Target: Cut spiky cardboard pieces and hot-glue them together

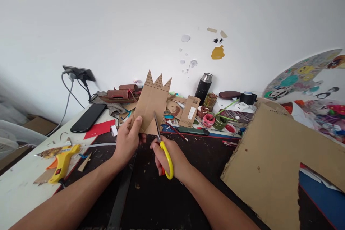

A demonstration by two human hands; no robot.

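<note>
My left hand (129, 137) grips the lower left edge of a cardboard piece (151, 104), thumb in front and fingers behind. Three pointed teeth run along the top of this piece, with printed lettering just below them. In my right hand (169, 154) is a pair of scissors (167, 160) with yellow and red handles. Its blades point up and lie at the lower right part of the cardboard, where a slanted cut line shows. Part of the blades is hidden by the cardboard.
A yellow glue gun (63, 163) lies at the left, below a black phone (88, 118). A large cardboard sheet (258, 154) covers the right side. Along the wall stand a black thermos (204, 88), small paint jars (208, 120) and a model boat (118, 96). A metal ruler (121, 197) lies in front.
</note>
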